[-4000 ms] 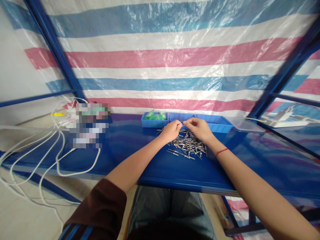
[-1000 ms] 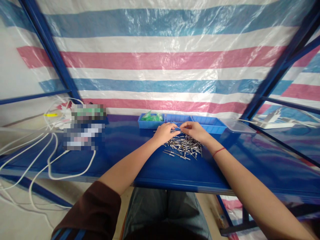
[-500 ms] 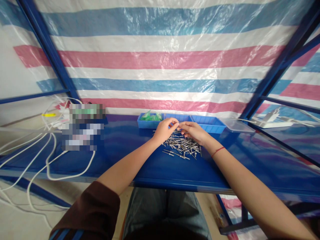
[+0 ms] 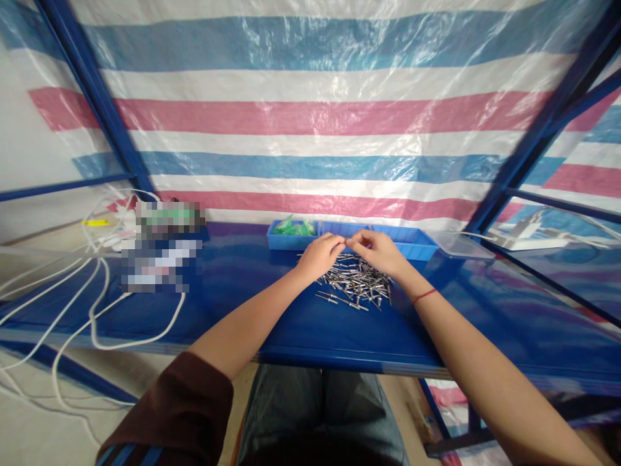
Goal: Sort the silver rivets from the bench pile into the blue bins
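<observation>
A pile of silver pop rivets point(image 4: 358, 281) lies loose on the blue tabletop, with a few strays along its near edge. Over the pile's far side, my left hand point(image 4: 320, 256) is closed in a pinch, its fingertips meeting those of my right hand point(image 4: 379, 252). My right hand is pinched too, thumb against forefinger. Between the fingertips a small bit of silver shows, which looks like a pop rivet; the fingers cover most of it. Just behind the hands stands a blue bin with compartments point(image 4: 412, 244); green plastic packets point(image 4: 294, 226) fill its left compartment.
A clear plastic lid point(image 4: 463, 244) lies right of the bin. White cables point(image 4: 99, 310) trail over the table's left side beside blurred-out items point(image 4: 160, 262). A white power strip point(image 4: 531, 234) sits at the right. Blue frame posts point(image 4: 528, 123) and a striped sheet point(image 4: 310, 116) enclose the table.
My right hand has turned and its wrist has risen slightly, with the fingers more bunched. My left hand has dipped a little. The pile looks the same.
</observation>
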Available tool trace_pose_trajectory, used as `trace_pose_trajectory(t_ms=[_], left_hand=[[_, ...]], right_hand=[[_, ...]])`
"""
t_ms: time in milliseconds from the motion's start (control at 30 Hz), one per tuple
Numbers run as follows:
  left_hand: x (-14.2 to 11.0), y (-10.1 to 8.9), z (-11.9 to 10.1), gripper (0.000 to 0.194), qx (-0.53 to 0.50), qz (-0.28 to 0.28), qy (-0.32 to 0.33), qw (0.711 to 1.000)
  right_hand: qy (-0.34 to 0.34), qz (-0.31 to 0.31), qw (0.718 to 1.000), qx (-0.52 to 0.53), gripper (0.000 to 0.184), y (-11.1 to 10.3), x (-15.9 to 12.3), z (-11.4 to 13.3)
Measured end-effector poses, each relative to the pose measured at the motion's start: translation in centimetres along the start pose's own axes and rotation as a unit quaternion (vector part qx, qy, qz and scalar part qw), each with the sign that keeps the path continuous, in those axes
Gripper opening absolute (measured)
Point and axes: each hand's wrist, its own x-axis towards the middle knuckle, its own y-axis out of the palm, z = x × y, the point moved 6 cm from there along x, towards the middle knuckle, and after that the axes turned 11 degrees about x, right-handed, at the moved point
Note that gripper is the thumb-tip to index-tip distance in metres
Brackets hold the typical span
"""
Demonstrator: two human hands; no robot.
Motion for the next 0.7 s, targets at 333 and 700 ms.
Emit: trace_pose_trajectory(t_ms=[333, 700], left_hand=[[-0.1, 0.0, 1.1, 0.030, 0.123, 0.057, -0.049, 0.990], [0.1, -0.7, 3.1, 0.035, 0.112, 0.154, -0.022, 0.981]], right_hand=[[-0.058, -0.134, 0.973, -0.180, 0.027, -2.6, 2.4, -2.9], [-0.058, 0.046, 0.985, -0.154, 0.018, -1.7, 0.5, -0.9]])
